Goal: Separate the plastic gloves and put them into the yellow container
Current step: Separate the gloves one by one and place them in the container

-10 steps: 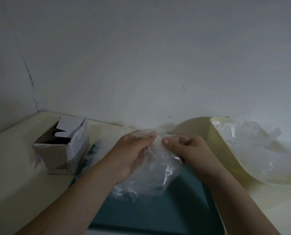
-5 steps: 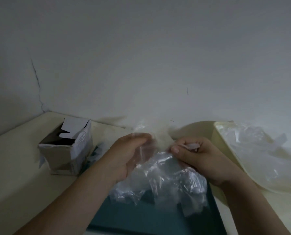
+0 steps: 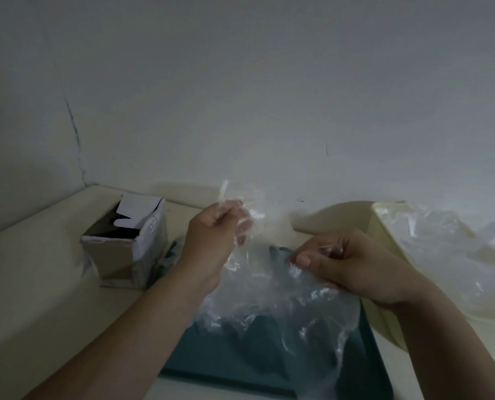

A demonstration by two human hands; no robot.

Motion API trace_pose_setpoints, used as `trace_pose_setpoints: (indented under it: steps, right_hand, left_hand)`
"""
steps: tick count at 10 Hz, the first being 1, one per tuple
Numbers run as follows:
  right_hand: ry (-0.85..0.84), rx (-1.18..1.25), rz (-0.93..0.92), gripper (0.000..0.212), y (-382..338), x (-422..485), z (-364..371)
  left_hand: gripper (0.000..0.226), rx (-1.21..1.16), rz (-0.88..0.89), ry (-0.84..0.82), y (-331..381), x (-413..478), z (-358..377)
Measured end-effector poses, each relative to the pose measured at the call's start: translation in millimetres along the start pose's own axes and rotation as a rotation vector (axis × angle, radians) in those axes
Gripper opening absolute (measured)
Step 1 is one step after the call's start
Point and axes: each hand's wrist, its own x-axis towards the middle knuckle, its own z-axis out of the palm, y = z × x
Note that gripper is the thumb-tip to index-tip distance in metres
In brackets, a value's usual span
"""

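A crumpled bunch of clear plastic gloves [image 3: 272, 301] hangs between my two hands above a teal tray [image 3: 240, 359]. My left hand [image 3: 211, 243] pinches the upper left part of the plastic, whose thin cuff sticks up past the fingers. My right hand [image 3: 347, 261] grips another glove edge at thumb and forefinger, lower and to the right. The plastic stretches between both hands and sags down onto the tray. The yellow container [image 3: 384, 243] stands at the right, with several loose clear gloves [image 3: 448, 249] lying in it.
An open cardboard box [image 3: 128, 243] stands on the pale counter [image 3: 32, 284] at the left, its torn flap up. A white wall rises directly behind everything, with a corner at the far left.
My hands have drawn apart: the left rose and stayed left, the right moved right and down. The glove bunch has opened and spread out between them.
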Motion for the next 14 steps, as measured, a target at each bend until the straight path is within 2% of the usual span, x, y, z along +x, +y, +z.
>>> trace_pose_setpoints:
  steps: [1, 2, 3, 4, 5, 6, 7, 8, 9, 10, 11, 12, 13, 14]
  right_hand:
    - [-0.030, 0.064, -0.051, 0.024, -4.7, -2.9, 1.2]
    - [0.075, 0.175, -0.076, 0.028, -7.6, -2.3, 5.7]
    - [0.197, 0.186, -0.111, 0.038, -7.6, 1.4, 13.8]
    - [0.319, 0.011, -0.122, 0.042, 5.9, 9.3, 17.8]
    - [0.509, -0.122, -0.076, 0.034, 20.9, 16.0, 16.6]
    - [0.441, 0.091, -0.007, 0.045, 30.3, 17.7, 16.9]
    - [0.368, 0.338, -0.006, 0.049, 28.8, 18.3, 21.2]
    - [0.467, 0.233, 0.009, 0.041, 21.8, 17.1, 24.2]
    - [0.582, 0.001, 0.012, 0.034, 7.0, 16.3, 17.8]
    - [0.711, -0.218, -0.006, 0.035, -13.2, 17.8, -1.7]
    - [0.771, -0.255, -0.022, 0.036, -38.8, 5.4, -36.2]
    - [0.758, -0.267, 0.016, 0.035, -56.5, -16.2, -69.6]
    - [0.749, -0.299, 0.084, 0.038, -62.3, -41.0, -103.4]
    - [0.654, -0.315, 0.217, 0.038, -62.3, -61.2, -140.5]
  left_hand:
    - [0.013, 0.007, 0.013, -0.037, 1.3, -0.8, 1.7]
    - [0.014, -0.003, -0.089, -0.205, 6.2, -10.3, 7.2]
    - [0.015, 0.002, -0.204, -0.455, 1.0, -20.4, 11.3]
    - [0.027, 0.053, -0.214, -0.509, -3.5, -24.5, 11.3]
    - [0.020, 0.021, -0.212, -0.531, -2.1, -26.0, 13.5]
    - [0.022, -0.053, -0.298, -0.488, -5.3, -26.9, 14.7]
    - [0.022, 0.002, -0.336, -0.480, -3.5, -26.6, 15.5]
    - [0.022, 0.046, -0.394, -0.379, -2.5, -24.0, 13.8]
    - [0.029, -0.054, -0.430, -0.404, 9.6, -29.2, 21.1]
    - [0.027, -0.054, -0.371, -0.372, 14.1, -27.1, 27.7]
    - [0.021, 0.061, -0.294, -0.454, 28.0, -33.5, 58.4]
    - [0.029, 0.074, -0.275, -0.418, 33.8, -36.2, 84.8]
    - [0.016, 0.082, -0.240, -0.400, 37.6, -35.7, 109.2]
    - [0.019, 0.084, -0.221, -0.396, 39.2, -29.6, 130.7]
